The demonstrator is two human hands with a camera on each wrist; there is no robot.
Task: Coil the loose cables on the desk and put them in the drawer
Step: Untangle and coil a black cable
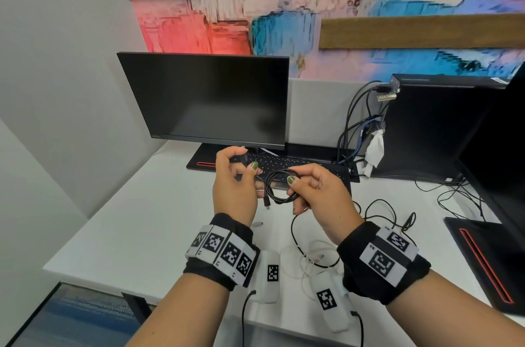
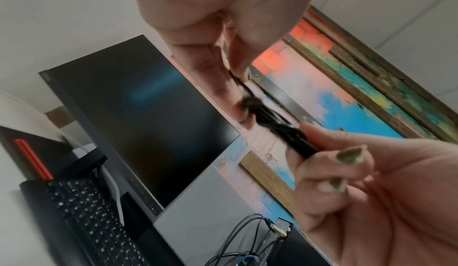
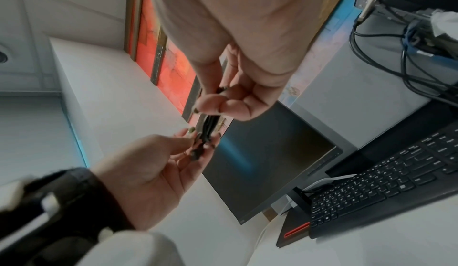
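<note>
Above the white desk (image 1: pixel 136 233), both hands hold one black cable coil (image 1: pixel 279 186). My left hand (image 1: pixel 248 166) pinches the coil's left side, and a plug sits between its upper fingers. My right hand (image 1: pixel 294 186) pinches the coil's right side with thumb on top. A small plug end (image 1: pixel 267 203) dangles below. In the left wrist view my left fingers (image 2: pixel 238 70) pinch the cable bundle (image 2: pixel 280 131). In the right wrist view my right fingers (image 3: pixel 210 105) grip the bundle (image 3: pixel 207 129). A loose black cable (image 1: pixel 294 236) and a white cable (image 1: pixel 309 258) lie on the desk under my right wrist.
A dark monitor (image 1: pixel 204 99) and black keyboard (image 1: pixel 301 166) stand behind my hands. A black computer tower (image 1: pixel 431 125) with plugged-in cables (image 1: pixel 355 125) is at the right. More thin black cable (image 1: pixel 380 209) trails there, beside a black stand base (image 1: pixel 488 261).
</note>
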